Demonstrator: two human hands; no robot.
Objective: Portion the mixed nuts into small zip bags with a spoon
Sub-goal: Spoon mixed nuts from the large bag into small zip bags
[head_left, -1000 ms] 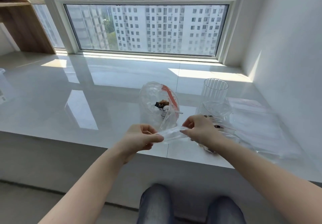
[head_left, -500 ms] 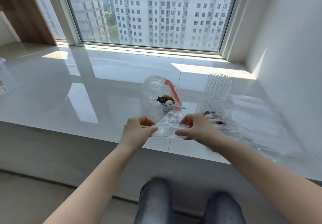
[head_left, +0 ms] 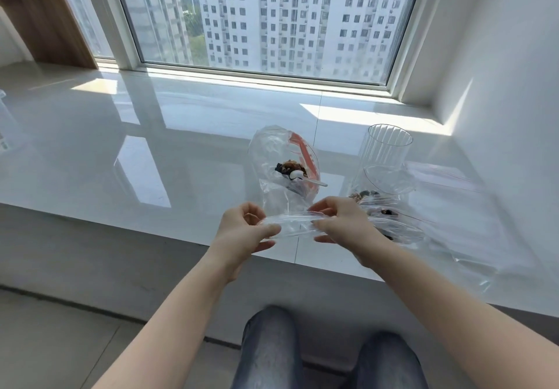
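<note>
Left hand (head_left: 242,231) and right hand (head_left: 341,222) each pinch an end of a small zip bag (head_left: 292,225), both grips grasping it above the surface (head_left: 181,146) edge; just beyond the grips stands the open nut bag (head_left: 272,159) with spoon (head_left: 305,177).

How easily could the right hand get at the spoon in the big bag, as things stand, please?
Probably not at once: the right hand and the left hand both pinch the small zip bag. The spoon sticks out of the big bag just beyond, handle towards the right, with nothing between.
</note>
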